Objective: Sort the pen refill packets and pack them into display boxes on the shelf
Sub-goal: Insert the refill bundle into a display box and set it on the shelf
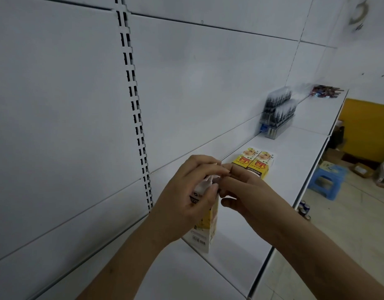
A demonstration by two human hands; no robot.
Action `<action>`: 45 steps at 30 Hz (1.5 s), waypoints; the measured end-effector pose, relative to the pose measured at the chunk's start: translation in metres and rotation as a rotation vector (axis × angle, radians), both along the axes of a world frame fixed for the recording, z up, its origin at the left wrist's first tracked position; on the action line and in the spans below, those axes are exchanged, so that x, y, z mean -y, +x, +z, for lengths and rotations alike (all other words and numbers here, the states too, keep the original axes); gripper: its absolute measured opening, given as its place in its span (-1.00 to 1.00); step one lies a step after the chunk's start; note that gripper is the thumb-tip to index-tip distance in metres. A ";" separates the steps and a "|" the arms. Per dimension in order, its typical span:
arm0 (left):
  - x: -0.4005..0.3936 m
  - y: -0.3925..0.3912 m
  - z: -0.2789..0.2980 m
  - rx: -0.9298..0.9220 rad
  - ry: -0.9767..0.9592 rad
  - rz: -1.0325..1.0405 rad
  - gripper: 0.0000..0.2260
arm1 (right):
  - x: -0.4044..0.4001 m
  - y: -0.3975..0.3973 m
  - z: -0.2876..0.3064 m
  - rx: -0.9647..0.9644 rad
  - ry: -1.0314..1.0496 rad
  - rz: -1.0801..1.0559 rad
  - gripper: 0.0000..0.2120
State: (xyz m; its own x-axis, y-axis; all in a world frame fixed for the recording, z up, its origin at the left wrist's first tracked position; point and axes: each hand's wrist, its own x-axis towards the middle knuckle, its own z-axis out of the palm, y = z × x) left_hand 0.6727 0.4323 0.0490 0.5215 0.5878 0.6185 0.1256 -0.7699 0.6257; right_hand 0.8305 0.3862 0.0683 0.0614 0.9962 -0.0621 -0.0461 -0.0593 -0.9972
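Low in the centre of the frame, both hands met at the top of a yellow-and-white display box [205, 226] that stood upright on the white shelf [294, 169]. The left hand [186, 191] wrapped its fingers round the box's upper end, a firm curled grip on the white top flap. The right hand [240, 191] came in from the right, fingertips pinched together at that same flap; whether it held a refill packet or only the card edge, I couldn't tell, as the hands covered the opening.

Just beyond them, toward centre right, two more yellow boxes [254, 162] lay flat side by side on the shelf. Farther up the right side sat a clear tray of dark pens [277, 114], and near the upper right corner a loose pile of small packets [325, 92], well apart from the hands.

The step looked like working the box top open or closed. Best done with the left hand steadying the body without crushing the card, and the right easing the flap along its fold, not tearing at it. Keeping the box upright would keep any contents inside.
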 end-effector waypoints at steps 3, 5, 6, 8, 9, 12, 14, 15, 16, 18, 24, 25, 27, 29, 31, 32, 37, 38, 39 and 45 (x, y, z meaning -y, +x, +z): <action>-0.002 -0.004 -0.001 -0.053 0.010 0.023 -0.67 | 0.006 0.004 -0.003 -0.118 0.023 0.058 -0.83; -0.002 -0.005 0.000 -0.089 0.044 0.073 -0.65 | 0.009 0.006 -0.005 -0.133 0.036 0.066 -0.80; -0.002 -0.004 -0.001 -0.096 0.052 0.090 -0.65 | 0.009 0.008 -0.006 -0.125 0.039 0.059 -0.80; -0.001 -0.002 -0.001 -0.097 0.017 0.076 -0.65 | 0.009 0.010 -0.008 -0.080 0.052 0.039 -0.81; 0.000 -0.002 -0.002 -0.094 -0.012 0.053 -0.64 | 0.009 0.011 -0.008 -0.050 0.069 0.030 -0.83; 0.000 -0.003 -0.003 -0.077 -0.070 -0.007 -0.62 | 0.008 0.013 -0.007 0.062 0.139 0.012 -0.82; -0.001 -0.003 -0.004 -0.084 -0.070 -0.016 -0.62 | 0.006 0.013 -0.007 0.104 0.170 0.010 -0.72; -0.002 -0.004 -0.004 -0.091 -0.062 -0.016 -0.61 | 0.005 0.013 -0.008 0.112 0.176 0.009 -0.70; -0.003 -0.004 -0.004 -0.097 -0.053 -0.015 -0.61 | 0.003 0.013 -0.009 0.112 0.177 0.006 -0.70; -0.004 -0.004 -0.004 -0.107 -0.044 -0.016 -0.61 | 0.001 0.014 -0.011 0.092 0.177 -0.014 -0.72; -0.003 -0.001 -0.006 -0.090 -0.056 0.001 -0.59 | 0.000 0.016 -0.014 0.073 0.263 -0.069 -0.88; -0.003 0.000 -0.006 -0.082 -0.062 0.000 -0.58 | 0.000 0.015 -0.014 0.057 0.275 -0.078 -0.89; -0.001 0.001 -0.005 -0.060 -0.074 -0.011 -0.57 | 0.000 0.015 -0.012 0.010 0.289 -0.073 -0.88; 0.001 0.003 -0.005 -0.044 -0.083 -0.027 -0.57 | 0.000 0.016 -0.010 -0.030 0.282 -0.049 -0.86; 0.001 0.003 -0.005 -0.028 -0.095 -0.043 -0.56 | -0.001 0.015 -0.008 -0.042 0.273 -0.027 -0.87; 0.001 0.003 -0.005 -0.025 -0.099 -0.049 -0.56 | 0.000 0.015 -0.008 -0.046 0.275 -0.022 -0.89; 0.001 0.003 -0.007 -0.004 -0.110 -0.061 -0.56 | 0.001 0.014 -0.011 -0.059 0.247 -0.014 -0.91; 0.000 0.003 -0.007 0.004 -0.116 -0.064 -0.56 | 0.001 0.014 -0.011 -0.050 0.250 -0.013 -0.91; 0.000 0.003 -0.008 0.010 -0.123 -0.068 -0.57 | 0.002 0.015 -0.012 -0.037 0.260 -0.018 -0.90; -0.002 0.003 -0.011 0.022 -0.127 -0.048 -0.57 | 0.003 0.015 -0.021 0.099 0.377 -0.104 -0.93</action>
